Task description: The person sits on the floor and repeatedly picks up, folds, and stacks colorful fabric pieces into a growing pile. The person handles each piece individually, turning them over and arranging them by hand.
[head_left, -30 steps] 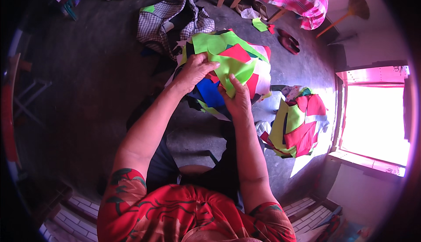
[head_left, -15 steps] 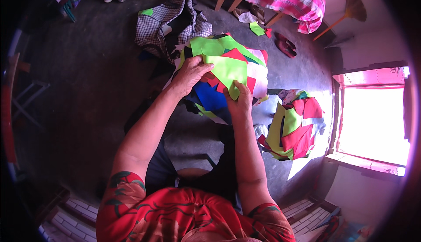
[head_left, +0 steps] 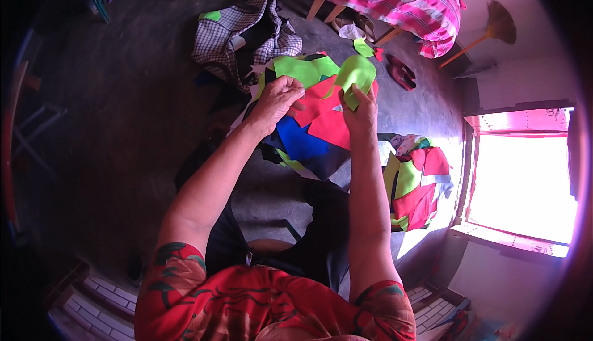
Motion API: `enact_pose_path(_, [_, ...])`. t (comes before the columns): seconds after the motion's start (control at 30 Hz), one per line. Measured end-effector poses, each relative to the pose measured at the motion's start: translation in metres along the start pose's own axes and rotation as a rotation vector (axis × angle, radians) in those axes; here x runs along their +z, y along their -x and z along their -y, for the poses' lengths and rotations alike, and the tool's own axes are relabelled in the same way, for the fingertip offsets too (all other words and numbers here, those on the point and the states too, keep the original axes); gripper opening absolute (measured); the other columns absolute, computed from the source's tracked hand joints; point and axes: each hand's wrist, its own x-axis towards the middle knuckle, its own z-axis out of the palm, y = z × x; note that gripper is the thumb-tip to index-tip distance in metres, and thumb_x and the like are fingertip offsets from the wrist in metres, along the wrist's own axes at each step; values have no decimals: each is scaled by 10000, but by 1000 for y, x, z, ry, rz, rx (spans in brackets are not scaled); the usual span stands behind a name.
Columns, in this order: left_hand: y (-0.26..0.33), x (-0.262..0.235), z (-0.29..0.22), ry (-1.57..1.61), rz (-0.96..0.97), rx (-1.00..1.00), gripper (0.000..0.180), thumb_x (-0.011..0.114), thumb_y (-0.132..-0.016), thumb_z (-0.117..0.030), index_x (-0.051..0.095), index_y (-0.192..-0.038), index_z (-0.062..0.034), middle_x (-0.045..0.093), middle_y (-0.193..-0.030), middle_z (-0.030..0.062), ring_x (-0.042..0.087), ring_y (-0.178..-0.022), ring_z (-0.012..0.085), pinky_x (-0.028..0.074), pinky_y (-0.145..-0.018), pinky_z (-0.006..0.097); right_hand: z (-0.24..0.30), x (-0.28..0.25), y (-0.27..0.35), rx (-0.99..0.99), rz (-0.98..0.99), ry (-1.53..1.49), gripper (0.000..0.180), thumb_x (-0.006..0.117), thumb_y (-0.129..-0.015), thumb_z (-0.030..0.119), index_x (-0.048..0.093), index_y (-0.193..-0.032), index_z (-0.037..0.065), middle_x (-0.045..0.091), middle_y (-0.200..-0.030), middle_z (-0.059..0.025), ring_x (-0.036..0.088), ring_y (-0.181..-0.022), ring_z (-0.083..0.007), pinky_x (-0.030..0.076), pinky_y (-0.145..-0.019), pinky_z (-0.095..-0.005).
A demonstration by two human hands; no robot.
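My right hand [head_left: 361, 113] grips a lime-green fabric piece [head_left: 356, 74], which stands up and folds over above the fingers. To its left is my left hand [head_left: 278, 101], its fingers curled in toward the thumb and no cloth showing between them. Both hands are over a heap of cut fabric scraps. On that heap lie red pieces [head_left: 330, 126], a blue piece [head_left: 302, 136] and a broad lime-green piece [head_left: 306, 67]. My hands and the raised cloth cover parts of the heap.
A second scrap pile [head_left: 417, 186] stands at the right, by the bright window [head_left: 522, 186]. Beyond the heap lies a checked cloth [head_left: 213, 41]. Farther off are dark red shoes [head_left: 401, 72], a broom [head_left: 499, 23] and a bed with a pink plaid cover [head_left: 395, 1].
My left hand has let go of the lime-green piece. The right hand has carried it up and to the right, uncovering red scraps beneath.
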Motion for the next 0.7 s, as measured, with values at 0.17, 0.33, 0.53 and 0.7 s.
enact_pose_path(0.17, [0, 4, -3, -8, 41, -7, 202, 570, -877, -233, 540, -975, -59, 602, -907, 73, 620, -743, 137, 484, -610, 248, -11, -107, -21, -186, 80, 520, 333, 483, -819, -38, 492, -1149, 2, 555, -1094, -126, 583, -968, -277, 519, -801, -405])
enact_pose_path(0.33, [3, 6, -4, -46, 52, -8, 193, 565, -879, -233, 548, -959, -58, 605, -900, 67, 617, -749, 132, 479, -616, 241, -7, -126, -6, 61, -297, 198, 326, 508, -802, -29, 515, -1125, 11, 558, -1060, -141, 587, -946, -301, 529, -797, -412])
enact_pose_path(0.53, [1, 4, -2, -76, 49, -26, 201, 566, -880, -245, 551, -961, -61, 608, -905, 63, 614, -751, 126, 471, -617, 232, -9, -113, -4, -88, -282, 454, 384, 518, -768, -36, 504, -1148, 16, 578, -992, -120, 591, -905, -253, 522, -776, -356])
enact_pose_path(0.7, [4, 2, -5, -72, 52, -32, 211, 568, -878, -258, 557, -961, -65, 613, -910, 61, 613, -754, 122, 467, -615, 231, -6, -99, 3, -439, -401, 1131, 586, 537, -704, -23, 444, -1271, 92, 603, -898, -102, 603, -842, -216, 489, -746, -323])
